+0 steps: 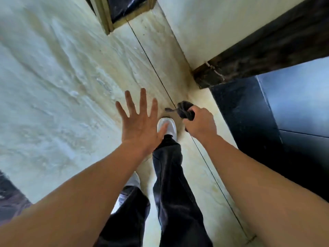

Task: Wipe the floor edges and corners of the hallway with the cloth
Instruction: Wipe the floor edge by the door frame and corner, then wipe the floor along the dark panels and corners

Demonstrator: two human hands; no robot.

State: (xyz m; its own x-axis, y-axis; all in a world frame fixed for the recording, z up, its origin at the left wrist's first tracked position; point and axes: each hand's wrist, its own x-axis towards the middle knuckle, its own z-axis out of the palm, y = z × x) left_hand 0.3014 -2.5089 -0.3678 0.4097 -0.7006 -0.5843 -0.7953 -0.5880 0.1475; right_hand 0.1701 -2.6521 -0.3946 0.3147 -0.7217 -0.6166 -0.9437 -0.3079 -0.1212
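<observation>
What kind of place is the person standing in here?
Probably a narrow indoor hallway: a pale stone floor runs between a white wall and a dark door frame. The right hand holds a dark cloth.

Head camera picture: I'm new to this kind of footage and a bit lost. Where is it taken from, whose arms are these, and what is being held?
The one camera sits on a person's head, looking down, so the arms are their own. The left hand is open, fingers spread, holding nothing. The right hand is closed around a dark cloth. Below are dark trousers and a white shoe on a pale stone floor. A dark door frame meets the floor at right.
</observation>
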